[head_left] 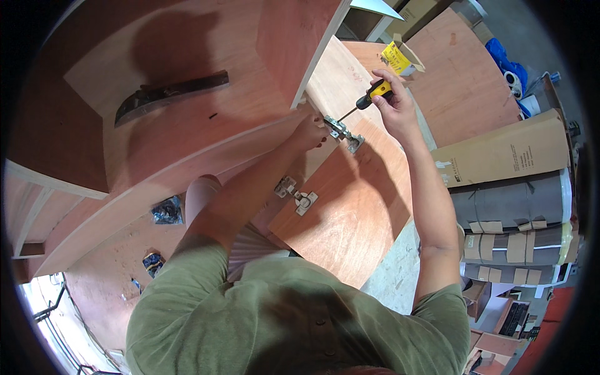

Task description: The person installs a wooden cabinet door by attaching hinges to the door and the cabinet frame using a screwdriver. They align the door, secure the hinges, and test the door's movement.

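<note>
Head view: one screwdriver [365, 101] is held by its handle in the closed right hand [397, 107]. Its tip is brought to the upper hinge [354, 144]; the exact contact is too small to be made out. Two hinges are counted on one wooden panel [350, 215], the lower hinge [304, 202] untouched. The left hand's [308, 132] bent fingers are partly hidden beside the upper one; whether anything is gripped cannot be told.
</note>
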### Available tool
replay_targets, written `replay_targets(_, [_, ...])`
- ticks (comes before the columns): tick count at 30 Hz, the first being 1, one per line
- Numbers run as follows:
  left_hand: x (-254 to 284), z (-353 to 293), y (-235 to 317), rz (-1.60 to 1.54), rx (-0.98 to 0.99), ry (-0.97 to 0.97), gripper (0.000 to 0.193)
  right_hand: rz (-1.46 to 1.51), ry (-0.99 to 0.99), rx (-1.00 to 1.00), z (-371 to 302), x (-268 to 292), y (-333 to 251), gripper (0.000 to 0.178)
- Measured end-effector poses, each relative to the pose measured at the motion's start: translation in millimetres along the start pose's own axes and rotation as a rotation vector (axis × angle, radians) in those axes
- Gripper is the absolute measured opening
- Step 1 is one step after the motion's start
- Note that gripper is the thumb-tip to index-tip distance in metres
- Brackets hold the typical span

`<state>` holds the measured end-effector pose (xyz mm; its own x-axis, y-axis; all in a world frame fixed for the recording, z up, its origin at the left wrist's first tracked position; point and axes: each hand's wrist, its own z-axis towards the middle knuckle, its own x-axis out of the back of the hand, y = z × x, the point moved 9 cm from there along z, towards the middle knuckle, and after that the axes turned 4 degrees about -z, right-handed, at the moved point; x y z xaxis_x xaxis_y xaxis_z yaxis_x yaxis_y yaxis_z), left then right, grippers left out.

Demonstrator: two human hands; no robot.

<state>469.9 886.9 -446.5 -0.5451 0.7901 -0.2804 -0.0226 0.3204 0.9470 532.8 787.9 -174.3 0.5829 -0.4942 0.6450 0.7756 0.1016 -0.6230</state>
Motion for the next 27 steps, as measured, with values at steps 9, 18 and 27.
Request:
replay_targets(9, [-19,-16,41,-0.042,0.100,0.171,0.045,0.046,-0.004,0.012,-6,3,-2,0.049])
replay_targets(18, [-23,-2,46,0.063,-0.061,0.049,0.042,0.209,-0.171,0.014,-7,0,-9,0.047])
replay_targets(27, [-30,-15,76,0.290,-0.175,0.060,0.030,0.518,-0.313,0.003,0,12,0,0.050])
